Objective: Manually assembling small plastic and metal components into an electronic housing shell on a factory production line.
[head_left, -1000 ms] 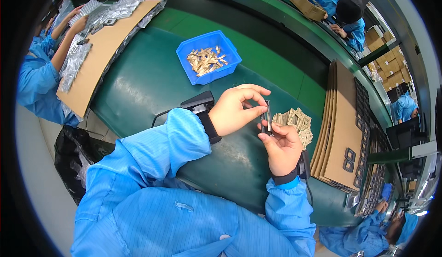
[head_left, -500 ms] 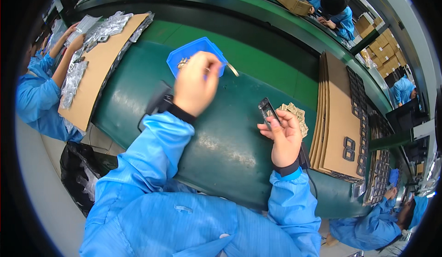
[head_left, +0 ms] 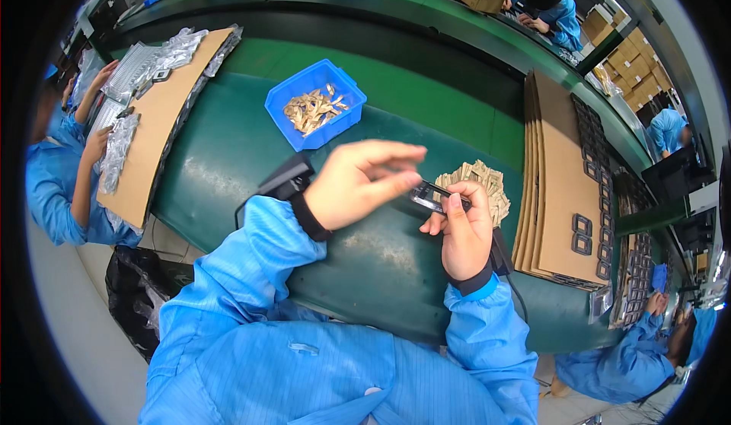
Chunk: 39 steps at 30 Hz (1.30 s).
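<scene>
My right hand (head_left: 466,231) grips a small black rectangular housing (head_left: 431,195) by its lower right end, thumb on top. Its upper left end points at my left hand (head_left: 362,187), whose fingers are stretched out and apart, with nothing visible in them. The left fingertips are right beside the housing; whether they touch it I cannot tell. Beyond the left hand stands a blue plastic bin (head_left: 278,113) with curled gold-tan strips (head_left: 312,111) inside. Behind the right hand lies a pile of small flat beige pieces (head_left: 487,178).
The green table (head_left: 205,174) bears a stack of cardboard sheets (head_left: 560,219) at right, with black frames (head_left: 581,235) on top. At left, another cardboard sheet (head_left: 171,109) holds bagged parts beside a co-worker (head_left: 65,166). A black bag (head_left: 137,296) sits on the floor. Other people work around.
My left hand has moved from over the blue bin, right and nearer, to the housing. A pale strip beside the bin is out of sight. My right hand has tilted the housing flatter.
</scene>
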Available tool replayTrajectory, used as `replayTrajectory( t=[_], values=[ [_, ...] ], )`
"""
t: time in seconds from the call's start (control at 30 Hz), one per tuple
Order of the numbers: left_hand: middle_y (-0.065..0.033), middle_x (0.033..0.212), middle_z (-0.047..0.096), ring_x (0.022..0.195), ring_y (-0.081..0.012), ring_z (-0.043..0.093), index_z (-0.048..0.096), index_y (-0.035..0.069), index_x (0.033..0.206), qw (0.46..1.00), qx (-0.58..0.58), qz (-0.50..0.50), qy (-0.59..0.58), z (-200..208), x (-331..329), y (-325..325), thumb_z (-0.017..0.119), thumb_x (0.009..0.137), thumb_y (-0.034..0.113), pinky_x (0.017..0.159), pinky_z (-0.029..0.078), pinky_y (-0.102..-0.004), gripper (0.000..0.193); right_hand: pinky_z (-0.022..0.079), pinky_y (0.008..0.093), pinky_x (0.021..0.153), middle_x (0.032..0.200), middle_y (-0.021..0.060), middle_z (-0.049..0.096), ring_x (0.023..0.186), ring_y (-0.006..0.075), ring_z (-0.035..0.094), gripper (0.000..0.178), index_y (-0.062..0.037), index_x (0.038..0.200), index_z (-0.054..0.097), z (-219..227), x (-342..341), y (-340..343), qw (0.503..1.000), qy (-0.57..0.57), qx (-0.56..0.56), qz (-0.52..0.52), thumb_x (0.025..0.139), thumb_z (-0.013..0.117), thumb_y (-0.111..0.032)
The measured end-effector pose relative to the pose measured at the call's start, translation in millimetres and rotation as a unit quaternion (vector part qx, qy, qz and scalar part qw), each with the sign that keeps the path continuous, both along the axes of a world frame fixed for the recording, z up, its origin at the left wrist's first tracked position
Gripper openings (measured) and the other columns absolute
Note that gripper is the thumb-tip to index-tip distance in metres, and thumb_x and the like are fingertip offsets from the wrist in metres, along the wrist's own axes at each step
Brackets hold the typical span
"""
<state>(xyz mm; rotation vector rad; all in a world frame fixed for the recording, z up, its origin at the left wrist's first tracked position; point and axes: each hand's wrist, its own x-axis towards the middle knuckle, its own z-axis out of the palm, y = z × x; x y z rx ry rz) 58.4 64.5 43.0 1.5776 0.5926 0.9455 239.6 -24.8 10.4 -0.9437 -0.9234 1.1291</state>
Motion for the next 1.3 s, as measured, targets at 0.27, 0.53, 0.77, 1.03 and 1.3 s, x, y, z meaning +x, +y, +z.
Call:
replayTrajectory(
  t=[0.27,0.53,0.77,1.03,1.3],
  values=[
    [-0.0146,0.101,0.068,0.093,-0.0190,0.067,0.065,-0.006,0.114,0.993,-0.092,-0.052,-0.052,-11,14,-18,0.068,0.088,-0.001,0.079,0.058,-0.0302,0.027,0.051,0.0267,0.062,0.084,0.0027,0.052,0.061,0.0077,0.051,0.010,-0.0033,0.108,0.047,8,-9,-5,0.999,-0.032,0.027,0.005,0.101,0.050,-0.011],
    [-0.0170,0.102,0.067,0.085,-0.0216,0.068,0.064,-0.010,0.110,0.987,-0.120,-0.059,-0.091,-14,17,-21,0.065,0.090,-0.002,0.074,0.059,-0.0329,0.021,0.051,0.0266,0.062,0.085,0.0034,0.052,0.063,0.0080,0.052,0.011,-0.0023,0.109,0.047,5,-10,-5,0.999,-0.042,0.031,0.015,0.101,0.049,-0.009],
    [-0.0160,0.099,0.067,0.079,-0.0220,0.069,0.065,-0.008,0.112,0.992,-0.062,-0.076,-0.082,-8,16,-21,0.063,0.091,-0.002,0.067,0.058,-0.0322,0.022,0.051,0.0264,0.062,0.087,0.0041,0.052,0.063,0.0076,0.051,0.010,-0.0026,0.109,0.046,4,-11,-5,0.999,-0.024,0.031,0.024,0.102,0.047,-0.010],
    [-0.0183,0.096,0.068,0.075,-0.0242,0.070,0.066,-0.011,0.108,0.988,-0.094,-0.080,-0.098,-8,18,-21,0.063,0.091,-0.002,0.063,0.057,-0.0321,0.019,0.051,0.0258,0.061,0.085,0.0041,0.052,0.061,0.0071,0.050,0.009,-0.0027,0.108,0.046,4,-12,-5,0.999,-0.025,0.025,0.017,0.102,0.047,-0.010],
    [-0.0142,0.099,0.070,0.090,-0.0182,0.068,0.071,-0.004,0.106,0.989,-0.122,-0.055,-0.062,-10,17,-21,0.068,0.087,-0.003,0.079,0.055,-0.0282,0.020,0.051,0.0255,0.059,0.083,0.0043,0.052,0.059,0.0070,0.050,0.009,-0.0023,0.106,0.046,3,-13,-5,0.999,-0.026,0.020,0.012,0.102,0.047,-0.010]
  ],
)
